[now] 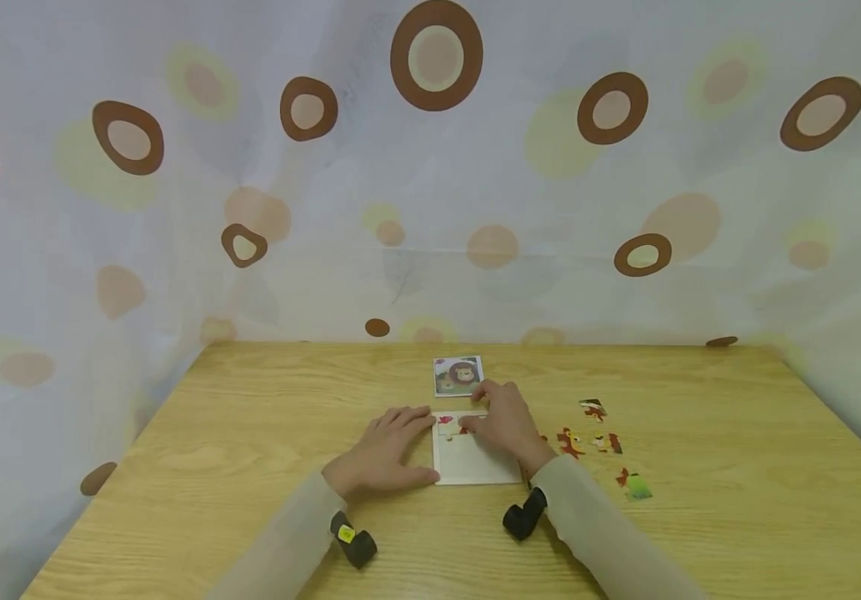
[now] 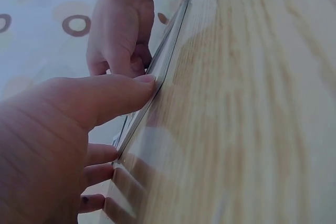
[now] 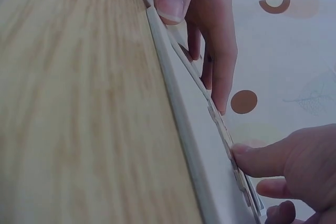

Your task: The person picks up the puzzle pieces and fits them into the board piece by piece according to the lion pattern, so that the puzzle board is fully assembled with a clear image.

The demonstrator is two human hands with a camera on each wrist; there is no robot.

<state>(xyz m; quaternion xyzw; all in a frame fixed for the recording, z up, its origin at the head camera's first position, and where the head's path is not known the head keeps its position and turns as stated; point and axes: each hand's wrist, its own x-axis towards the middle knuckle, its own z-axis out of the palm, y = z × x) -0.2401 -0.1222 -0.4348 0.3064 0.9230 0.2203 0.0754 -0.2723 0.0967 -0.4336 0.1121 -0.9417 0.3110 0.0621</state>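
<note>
A white puzzle board point(image 1: 475, 467) lies on the table, with several jigsaw pieces point(image 1: 446, 422) set along its far edge. My left hand point(image 1: 388, 450) rests at the board's left side, its fairly straight fingertips touching the edge and its thumb point(image 2: 123, 95) by the near corner. Over the board's far part is my right hand point(image 1: 508, 421). Its thumb point(image 3: 257, 158) presses on the row of pieces, while the forefinger reaches apart from it toward a lion picture card point(image 1: 445, 379) just beyond the board. That hand covers part of the row.
Right of the board several loose pieces lie scattered: a dark one point(image 1: 593, 408) farthest back, a brown one point(image 1: 568, 442), a red and brown one point(image 1: 608, 443) and a green one point(image 1: 636, 485). Behind the wooden table point(image 1: 265, 400) hangs a spotted cloth point(image 1: 520, 308).
</note>
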